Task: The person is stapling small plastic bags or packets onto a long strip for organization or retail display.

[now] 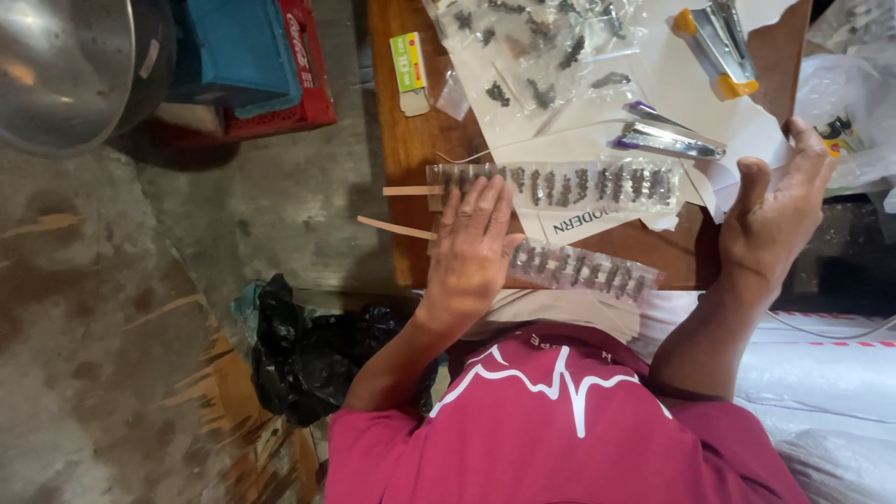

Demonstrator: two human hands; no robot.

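Bare concrete floor lies around a small brown wooden table (411,149) strewn with white paper. Nearest me, my left hand (471,252) rests flat, fingers spread, gripping nothing, pressing the left end of a clear plastic strip of small dark pieces (583,269). A second, similar strip (560,184) lies just beyond. Judged light, limp and slippery; best taken by the ends. My right hand (775,215) hovers open, empty. Farther: purple-tipped metal stapler (667,138), orange-handled stapler (719,42).

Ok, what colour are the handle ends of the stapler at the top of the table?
Orange-yellow, on the stapler, seen in the head view.
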